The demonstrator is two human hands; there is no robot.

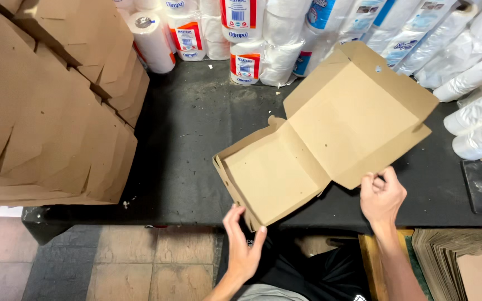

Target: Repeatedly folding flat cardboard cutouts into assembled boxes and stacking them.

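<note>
My left hand (242, 245) is spread, fingers (231, 218) apart, the thumb and fingertips touching the near corner of a brown cardboard box (319, 145) that lies open, lid flung back, on the black worktop (196, 145). My right hand (382, 196) pinches the front edge of the lid, fingers curled together with the thumb clamped on the cardboard. The box sits at the near edge of the worktop, its tray towards me and to the left, the lid tilted up towards the far right.

At the left, a tall stack of folded brown boxes (51, 106) leans across the worktop. Along the back stand paper rolls in clear wrap (241, 61), white with red and blue label panels; one unwrapped-looking white roll (152, 42) stands just beside the stack. More white wrapped rolls (475, 78) pile up at the right, some bearing blue labels. A flat dark object (480, 187) lies near them on the worktop. Below, at the lower right, a sheaf of flat brown cardboard blanks (458, 262) sits beside my arm, over a tiled floor (118, 262).
</note>
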